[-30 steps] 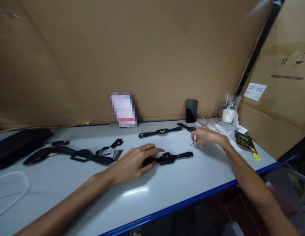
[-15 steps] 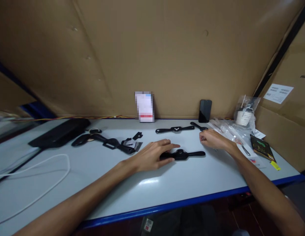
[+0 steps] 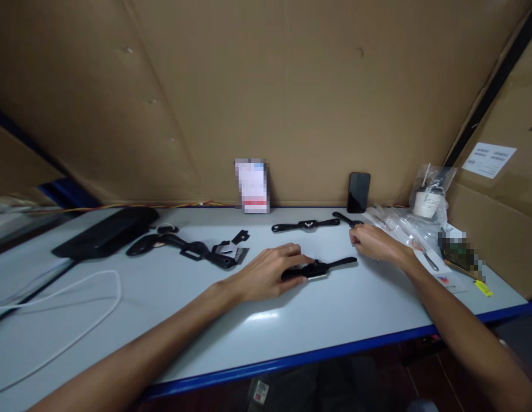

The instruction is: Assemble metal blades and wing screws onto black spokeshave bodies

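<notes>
The left hand (image 3: 272, 272) grips one end of a slim, black, metal-looking two-handled tool (image 3: 319, 268) on the pale grey counter (image 3: 248, 343) — apparently steadying it. Near its free end, the right hand (image 3: 375, 243) bunches its fingers — whether around something, I cannot tell.

This looks like a work bay in a workshop or storeroom (which of the two is hard to say): a white bench top (image 3: 355, 303) with a blue front edge (image 3: 291, 361) sits before a large cardboard sheet (image 3: 248, 103), and a carton (image 3: 493, 229) bearing a printed label (image 3: 489, 160) closes the right side. Black two-handled tools (image 3: 320, 268) and loose flat parts (image 3: 241, 236) lie across it, thin wires (image 3: 175, 205) along its back
</notes>
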`<move>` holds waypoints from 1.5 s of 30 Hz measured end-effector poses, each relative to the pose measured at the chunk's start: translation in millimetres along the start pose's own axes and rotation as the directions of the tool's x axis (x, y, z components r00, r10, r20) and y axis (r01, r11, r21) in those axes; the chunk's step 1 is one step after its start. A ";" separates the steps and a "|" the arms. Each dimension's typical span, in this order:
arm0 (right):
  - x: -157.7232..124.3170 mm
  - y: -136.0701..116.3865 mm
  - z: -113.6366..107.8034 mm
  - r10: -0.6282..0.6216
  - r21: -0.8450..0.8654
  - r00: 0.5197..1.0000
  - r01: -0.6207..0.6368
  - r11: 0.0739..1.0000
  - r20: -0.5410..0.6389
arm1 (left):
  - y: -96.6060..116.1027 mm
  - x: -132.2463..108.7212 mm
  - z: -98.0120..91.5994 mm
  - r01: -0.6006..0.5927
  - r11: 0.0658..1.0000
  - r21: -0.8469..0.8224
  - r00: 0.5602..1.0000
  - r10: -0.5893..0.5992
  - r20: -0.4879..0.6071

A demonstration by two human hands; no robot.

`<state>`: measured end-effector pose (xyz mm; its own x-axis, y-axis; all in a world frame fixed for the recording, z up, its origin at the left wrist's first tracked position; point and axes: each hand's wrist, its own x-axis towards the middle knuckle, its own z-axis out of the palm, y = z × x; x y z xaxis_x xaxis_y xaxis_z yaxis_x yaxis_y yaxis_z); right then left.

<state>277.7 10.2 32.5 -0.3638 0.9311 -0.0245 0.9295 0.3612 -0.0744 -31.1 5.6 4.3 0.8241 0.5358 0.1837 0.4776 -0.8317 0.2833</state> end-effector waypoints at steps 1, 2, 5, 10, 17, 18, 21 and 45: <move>-0.1 -2.1 -0.5 0.006 -0.006 1.000 -0.006 1.000 -0.008 | 0.0 0.1 0.3 0.002 1.000 0.000 1.000 -0.002 0.001; -0.2 -3.9 -1.1 0.012 -0.013 1.000 -0.012 1.000 -0.014 | 0.0 0.1 0.4 0.002 1.000 0.000 1.000 -0.002 0.000; 0.7 -6.8 -2.3 0.020 0.021 0.998 -0.019 1.000 -0.062 | 0.7 0.1 -0.1 0.000 1.000 -0.002 1.000 0.000 0.000; 9.7 -13.0 0.1 -0.050 0.496 0.993 0.098 0.863 -0.109 | 3.5 -0.1 -3.2 0.004 1.000 -0.010 1.000 -0.004 0.007; 12.2 -50.4 10.0 -0.019 0.805 0.979 0.178 0.565 -0.204 | 6.4 0.5 -4.8 0.009 0.999 -0.031 1.000 -0.009 0.007; 10.4 -56.4 11.5 -0.012 0.776 0.968 0.208 0.596 -0.250 | 5.8 0.8 -4.2 0.013 0.999 -0.037 1.000 -0.013 0.002; 4.4 -71.5 15.9 -0.031 0.667 0.939 0.266 0.696 -0.342 | 2.6 1.9 -1.5 0.028 0.997 -0.070 0.999 -0.029 -0.021; -5.6 -86.8 29.3 -0.358 0.227 0.863 0.452 0.863 -0.356 | -6.0 5.5 -0.5 0.106 0.972 -0.208 0.994 -0.108 0.000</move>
<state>197.3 -27.8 9.9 -0.6255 0.6922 0.3600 0.6241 0.7208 -0.3016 -29.6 13.6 4.1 0.7677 0.6226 0.1518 0.4882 -0.7216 0.4909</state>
